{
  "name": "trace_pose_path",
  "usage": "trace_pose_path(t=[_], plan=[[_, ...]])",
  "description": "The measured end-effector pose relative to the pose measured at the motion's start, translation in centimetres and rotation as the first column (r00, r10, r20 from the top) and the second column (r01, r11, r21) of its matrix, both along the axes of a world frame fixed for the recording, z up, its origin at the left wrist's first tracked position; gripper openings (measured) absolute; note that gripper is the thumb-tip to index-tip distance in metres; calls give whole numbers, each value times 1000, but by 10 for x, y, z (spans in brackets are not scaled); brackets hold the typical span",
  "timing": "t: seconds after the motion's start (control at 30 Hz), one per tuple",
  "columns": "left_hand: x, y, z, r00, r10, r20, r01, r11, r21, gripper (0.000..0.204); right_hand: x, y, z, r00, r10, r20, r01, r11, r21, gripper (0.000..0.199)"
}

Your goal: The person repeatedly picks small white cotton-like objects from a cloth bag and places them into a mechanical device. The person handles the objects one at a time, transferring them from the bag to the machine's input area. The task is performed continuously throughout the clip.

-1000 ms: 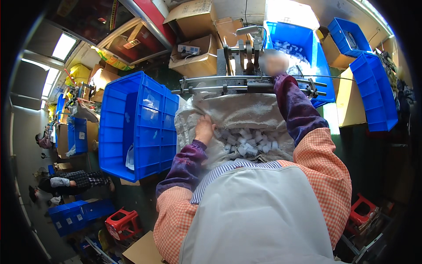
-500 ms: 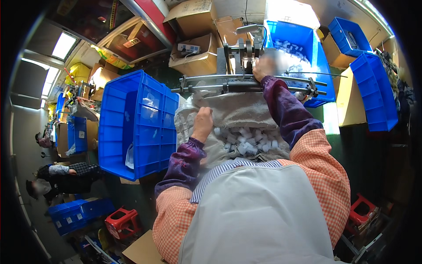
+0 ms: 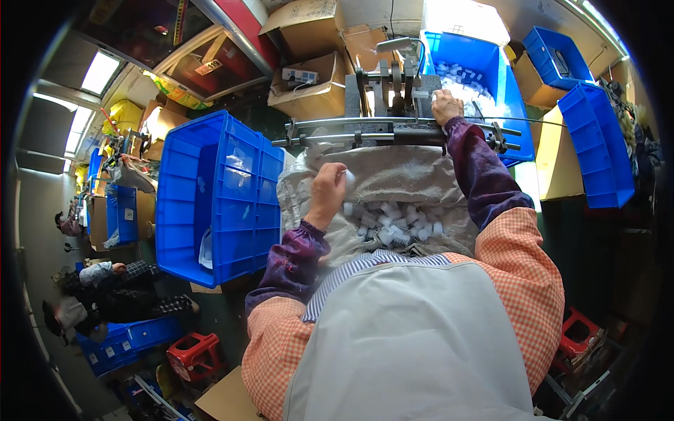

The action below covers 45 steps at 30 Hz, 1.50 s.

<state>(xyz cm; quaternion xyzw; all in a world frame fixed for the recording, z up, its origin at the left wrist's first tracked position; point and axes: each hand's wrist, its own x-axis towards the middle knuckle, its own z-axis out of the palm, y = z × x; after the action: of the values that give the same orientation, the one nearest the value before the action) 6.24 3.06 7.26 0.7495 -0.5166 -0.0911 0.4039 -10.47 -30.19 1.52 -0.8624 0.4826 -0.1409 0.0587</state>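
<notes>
Daylight enters from windows point(image 3: 98, 74) at the upper left and a blown-out white patch at the top over the blue crate point(image 3: 484, 63) of white parts; the middle is evenly bright and sharp; the lower left floor lies dim; a black fisheye ring cuts off every corner; straight edges bow near the rim, where detail smears; the white apron point(image 3: 414, 344) shows mild glare.
</notes>
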Motion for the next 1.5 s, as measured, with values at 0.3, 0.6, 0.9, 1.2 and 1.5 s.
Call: trace_pose_path(t=[0.3,0.6,0.9,1.2,1.5], plan=[[-41,-25,21,960,-196,-199,177,978,-108,11,-28,-48,56,932,-360,-36,357,931,-82,41],[-61,-55,33,964,-230,-134,191,948,-253,13,-31,125,86,645,511,569,-764,405,503,35],[-23,4,-56,931,-114,346,-85,855,511,41,4,17,11,970,172,169,-149,979,-142,16],[-17,17,-90,979,-29,203,-67,890,451,32,24,3,2,982,171,85,-158,978,-139,13],[-19,12,-94,997,55,54,-70,945,318,17,28,-1,7,991,131,38,-131,991,5,20]])
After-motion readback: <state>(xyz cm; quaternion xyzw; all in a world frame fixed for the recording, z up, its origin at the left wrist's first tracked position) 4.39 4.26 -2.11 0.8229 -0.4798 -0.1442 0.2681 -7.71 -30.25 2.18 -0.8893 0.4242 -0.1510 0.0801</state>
